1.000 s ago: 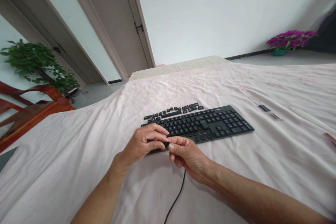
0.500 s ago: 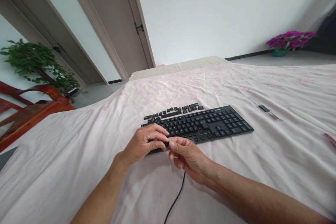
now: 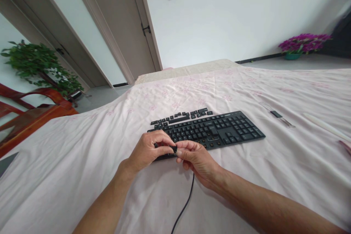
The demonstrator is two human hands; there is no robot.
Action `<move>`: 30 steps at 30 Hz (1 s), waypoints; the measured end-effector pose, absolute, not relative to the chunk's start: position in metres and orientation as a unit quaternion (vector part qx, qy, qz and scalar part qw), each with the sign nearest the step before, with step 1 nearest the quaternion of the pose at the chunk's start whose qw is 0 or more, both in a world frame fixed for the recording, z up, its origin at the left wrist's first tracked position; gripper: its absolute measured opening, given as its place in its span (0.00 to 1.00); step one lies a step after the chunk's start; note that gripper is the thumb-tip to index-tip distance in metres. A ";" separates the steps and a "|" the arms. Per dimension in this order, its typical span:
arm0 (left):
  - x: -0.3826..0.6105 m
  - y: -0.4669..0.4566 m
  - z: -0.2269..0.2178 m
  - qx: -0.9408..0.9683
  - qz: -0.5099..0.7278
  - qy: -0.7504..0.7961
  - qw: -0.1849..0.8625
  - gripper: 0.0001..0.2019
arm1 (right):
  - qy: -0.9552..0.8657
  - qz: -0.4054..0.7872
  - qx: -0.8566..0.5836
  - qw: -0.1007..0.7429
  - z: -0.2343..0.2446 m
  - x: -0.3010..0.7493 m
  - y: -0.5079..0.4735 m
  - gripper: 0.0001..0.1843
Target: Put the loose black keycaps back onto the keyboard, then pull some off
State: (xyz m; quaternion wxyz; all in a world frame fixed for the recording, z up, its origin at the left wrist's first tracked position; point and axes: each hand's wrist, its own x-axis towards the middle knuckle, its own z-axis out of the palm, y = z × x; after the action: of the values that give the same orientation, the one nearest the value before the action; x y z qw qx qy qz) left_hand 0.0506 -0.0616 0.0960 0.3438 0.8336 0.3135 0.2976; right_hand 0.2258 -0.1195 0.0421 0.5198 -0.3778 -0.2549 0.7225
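A small black keycap (image 3: pixel 174 149) is pinched between my two hands, just over the lower left part of a black keyboard (image 3: pixel 230 130). My left hand (image 3: pixel 153 147) grips it between thumb and fingers. From the other side my right hand (image 3: pixel 196 157) meets it with thumb and forefinger, the remaining fingers curled under. Along the keyboard's near rows several key sockets show without caps. Loose keycaps (image 3: pixel 203 110) and a long space bar (image 3: pixel 178 119) lie just beyond the far edge. My left hand covers the keyboard's lower left corner.
A keycap puller (image 3: pixel 276 113) with wire loops lies to the right on the pale flowered cloth (image 3: pixel 274 175). The keyboard cable (image 3: pixel 185 204) runs toward me. A white stick-like thing (image 3: pixel 327 125) rests at far right. A wooden chair (image 3: pixel 52 98) stands to the left.
My fingers have turned slightly around the keycap, and more of it shows between them. The keyboard and loose keycaps have stayed in place.
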 end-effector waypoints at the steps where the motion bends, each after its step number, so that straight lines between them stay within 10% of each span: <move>1: 0.051 -0.062 0.096 0.834 0.299 0.313 0.344 0.06 | -0.255 0.722 -0.379 0.520 0.042 0.226 -0.119 0.17; 13: 0.055 -0.061 0.086 0.795 0.303 0.399 0.341 0.04 | -0.320 0.628 -0.447 0.551 0.039 0.227 -0.112 0.14; 22: 0.074 -0.066 0.050 0.619 0.381 0.438 0.529 0.11 | -0.653 0.253 -0.485 0.524 0.042 0.246 -0.105 0.06; 30: 0.077 -0.069 0.052 0.508 0.420 0.386 0.645 0.16 | -0.714 0.189 -0.461 0.492 0.053 0.245 -0.107 0.07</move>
State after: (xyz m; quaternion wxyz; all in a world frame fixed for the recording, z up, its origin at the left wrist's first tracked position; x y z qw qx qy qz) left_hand 0.0770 -0.0686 0.0525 0.6455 0.5079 0.3856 0.4203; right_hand 0.2452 -0.1073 0.0533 0.4918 -0.4613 -0.7138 0.1892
